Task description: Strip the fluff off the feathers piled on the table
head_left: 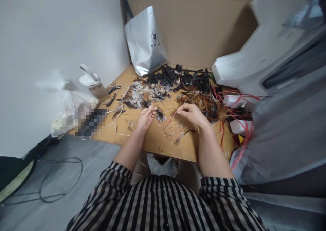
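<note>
My left hand (147,117) is closed in a pinch above the table's front half. A small dark feather bunch (160,115) hangs at its fingertips and seems held there by the quill end. My right hand (191,114) is to the right, thumb and index finger pressed together on a thin red string (171,120) that trails down to the left. Just behind the right hand lies a heap of brown feathers (198,101). Farther back are black feathers (175,75), and grey-white feathers (137,92) lie behind the left hand.
On the wooden table (158,142), a silver bag (145,41) leans at the back and a lidded cup (94,85) stands left. A plastic bag (68,112) sits at the left edge. Red strings (244,131) drape over white blocks on the right, beside grey fabric (287,122).
</note>
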Demonstrator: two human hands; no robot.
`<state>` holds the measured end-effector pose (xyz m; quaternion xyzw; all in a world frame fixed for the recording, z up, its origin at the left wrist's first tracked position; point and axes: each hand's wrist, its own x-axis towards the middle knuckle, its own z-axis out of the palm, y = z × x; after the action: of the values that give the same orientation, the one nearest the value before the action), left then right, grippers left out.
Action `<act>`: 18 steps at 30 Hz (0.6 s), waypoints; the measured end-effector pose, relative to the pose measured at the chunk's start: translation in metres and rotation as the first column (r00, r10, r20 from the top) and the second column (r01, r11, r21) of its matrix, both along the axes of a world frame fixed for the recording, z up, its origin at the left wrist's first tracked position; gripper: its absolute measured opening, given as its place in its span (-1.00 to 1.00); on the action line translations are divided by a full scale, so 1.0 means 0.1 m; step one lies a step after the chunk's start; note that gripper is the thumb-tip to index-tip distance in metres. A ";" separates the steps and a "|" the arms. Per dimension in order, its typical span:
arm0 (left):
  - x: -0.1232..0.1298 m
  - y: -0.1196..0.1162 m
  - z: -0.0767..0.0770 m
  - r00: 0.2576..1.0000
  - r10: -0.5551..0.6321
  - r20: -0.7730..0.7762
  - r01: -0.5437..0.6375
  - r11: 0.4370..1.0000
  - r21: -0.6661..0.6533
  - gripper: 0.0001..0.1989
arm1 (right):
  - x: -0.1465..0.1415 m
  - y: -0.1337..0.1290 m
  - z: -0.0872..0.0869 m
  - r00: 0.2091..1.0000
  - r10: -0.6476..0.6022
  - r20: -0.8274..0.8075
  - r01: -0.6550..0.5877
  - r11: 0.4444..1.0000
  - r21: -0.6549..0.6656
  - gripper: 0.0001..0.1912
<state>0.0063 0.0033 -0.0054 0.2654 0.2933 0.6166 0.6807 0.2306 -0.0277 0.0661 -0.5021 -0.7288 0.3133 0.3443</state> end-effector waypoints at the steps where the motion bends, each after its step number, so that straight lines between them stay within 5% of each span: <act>1: 0.00 0.00 0.00 1.000 -0.002 0.000 0.002 1.000 0.001 -0.85 | 0.03 -0.03 0.05 1.000 0.012 -0.005 -0.012 1.000 -0.003 -0.79; 6: -0.01 -0.02 0.01 1.000 0.003 0.030 -0.003 1.000 0.012 -0.85 | 0.14 -0.07 0.09 0.978 -0.077 0.193 0.067 0.996 0.057 -0.83; 11: -0.03 0.00 -0.02 0.997 0.001 0.080 -0.003 1.000 0.030 -0.88 | 0.17 -0.06 0.02 0.848 -0.231 0.478 0.160 0.970 0.185 -0.83; 18: -0.03 0.02 -0.05 0.996 0.009 0.094 -0.013 0.999 0.033 -0.85 | -0.24 -0.06 0.18 0.907 -0.240 0.346 0.162 0.957 0.239 -0.79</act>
<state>0.0028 0.0048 -0.0100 0.2457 0.2521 0.6369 0.6859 0.2068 -0.0335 0.0840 -0.5868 -0.7532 0.0985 0.2805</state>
